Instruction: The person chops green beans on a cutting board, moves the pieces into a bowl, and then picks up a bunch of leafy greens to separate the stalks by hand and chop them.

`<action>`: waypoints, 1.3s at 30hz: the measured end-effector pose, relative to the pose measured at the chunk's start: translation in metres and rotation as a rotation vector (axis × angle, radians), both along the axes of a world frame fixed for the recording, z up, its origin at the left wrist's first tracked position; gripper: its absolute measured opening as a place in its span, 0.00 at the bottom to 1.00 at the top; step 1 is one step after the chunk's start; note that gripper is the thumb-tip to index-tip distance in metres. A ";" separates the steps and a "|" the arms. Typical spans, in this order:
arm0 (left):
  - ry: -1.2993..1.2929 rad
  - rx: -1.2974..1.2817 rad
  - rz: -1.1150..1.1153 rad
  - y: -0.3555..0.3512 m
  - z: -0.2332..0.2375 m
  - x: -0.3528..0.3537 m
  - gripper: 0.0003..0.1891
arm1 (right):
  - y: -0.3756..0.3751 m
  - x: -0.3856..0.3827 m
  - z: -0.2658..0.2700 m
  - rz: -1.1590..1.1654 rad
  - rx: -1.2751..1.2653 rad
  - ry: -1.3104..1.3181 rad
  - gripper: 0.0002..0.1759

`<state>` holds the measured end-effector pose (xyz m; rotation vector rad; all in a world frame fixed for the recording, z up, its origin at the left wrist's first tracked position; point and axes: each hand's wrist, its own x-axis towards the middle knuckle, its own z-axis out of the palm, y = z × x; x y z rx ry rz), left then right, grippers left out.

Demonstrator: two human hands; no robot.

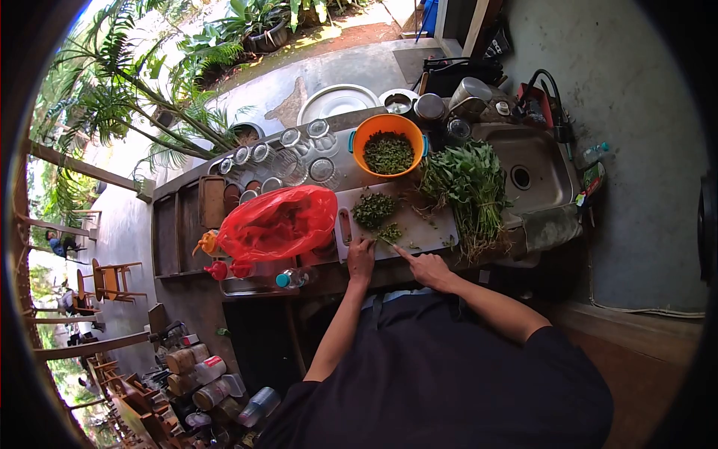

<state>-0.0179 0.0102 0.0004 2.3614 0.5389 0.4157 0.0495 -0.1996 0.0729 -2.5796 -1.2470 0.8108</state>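
On a white cutting board (437, 224) lies a pile of chopped greens (372, 210), with a smaller heap (390, 233) below it. My right hand (428, 269) is closed on the handle of a knife (390, 244), whose blade points up and left toward the small heap. At the board's lower left edge rests my left hand (361, 258), its fingers bent together by the greens; whether they pinch a piece is too small to tell. Behind the board an orange bowl (359, 150) holds more cut greens. A bunch of leafy stems (479, 191) with roots lies right of the board.
A red plastic bag (280, 224) bulges left of the board, with a capped bottle (293, 278) below it. Glasses (322, 170) line the counter's back left. The metal sink (535, 161) is at the right, and jars stand behind the bunch.
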 end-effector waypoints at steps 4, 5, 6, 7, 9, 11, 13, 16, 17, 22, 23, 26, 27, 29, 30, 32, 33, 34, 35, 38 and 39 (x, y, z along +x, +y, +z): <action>0.019 -0.042 -0.017 0.000 -0.006 0.004 0.06 | 0.005 -0.001 0.010 -0.037 0.061 0.046 0.43; 0.018 -0.040 -0.017 0.000 -0.008 0.004 0.06 | 0.006 -0.001 0.010 -0.044 0.076 0.069 0.42; 0.013 -0.058 -0.016 0.001 -0.010 0.005 0.06 | 0.008 -0.001 0.010 -0.042 0.078 0.068 0.42; 0.007 -0.077 -0.015 0.001 -0.013 0.005 0.06 | 0.009 -0.001 0.009 -0.042 0.076 0.066 0.42; -0.002 -0.068 -0.019 0.001 -0.011 0.005 0.05 | 0.011 -0.001 0.009 -0.043 0.074 0.065 0.41; -0.007 -0.060 -0.027 0.001 -0.008 0.005 0.05 | 0.012 0.000 0.009 -0.044 0.057 0.082 0.41; -0.029 -0.076 -0.037 0.000 -0.004 0.004 0.05 | 0.014 -0.001 0.010 -0.054 0.040 0.099 0.41; -0.035 -0.089 -0.041 0.000 -0.002 0.004 0.05 | 0.018 -0.003 0.007 -0.060 0.023 0.101 0.41; -0.033 -0.091 -0.041 -0.001 -0.001 0.004 0.05 | 0.018 -0.004 0.002 -0.058 0.022 0.089 0.41; -0.080 -0.016 -0.100 -0.001 -0.002 0.001 0.06 | 0.020 -0.007 -0.020 -0.062 0.084 0.076 0.44; -0.080 -0.018 -0.101 -0.001 0.000 0.001 0.06 | 0.019 -0.007 -0.023 -0.065 0.108 0.076 0.45; -0.065 -0.012 -0.116 -0.002 0.003 0.001 0.07 | 0.029 -0.006 -0.034 -0.082 0.090 0.045 0.46; -0.037 -0.030 -0.099 -0.002 0.004 0.000 0.07 | 0.030 -0.006 -0.038 -0.085 0.092 0.046 0.46; -0.010 -0.045 -0.088 -0.002 0.004 0.000 0.08 | 0.033 -0.005 -0.042 -0.095 0.133 0.035 0.45; -0.018 -0.051 -0.069 -0.002 0.003 0.001 0.08 | 0.032 -0.004 -0.043 -0.099 0.136 0.032 0.45; -0.026 -0.055 -0.045 -0.001 0.004 0.002 0.08 | 0.029 -0.005 -0.041 -0.082 0.127 0.026 0.45; 0.000 -0.074 -0.034 -0.001 0.006 0.002 0.08 | 0.026 -0.005 -0.040 -0.082 0.129 0.026 0.45; 0.026 -0.095 -0.025 -0.001 0.008 0.002 0.07 | 0.021 -0.006 -0.038 -0.071 0.120 0.028 0.46; 0.025 -0.094 -0.024 0.000 0.009 0.003 0.07 | 0.016 -0.006 -0.035 -0.059 0.111 0.030 0.46; 0.046 -0.142 -0.024 0.002 0.009 0.003 0.06 | 0.003 -0.006 -0.023 -0.035 0.059 0.040 0.46; 0.041 -0.167 -0.021 0.002 0.008 0.004 0.06 | 0.000 -0.006 -0.016 -0.034 0.056 0.040 0.46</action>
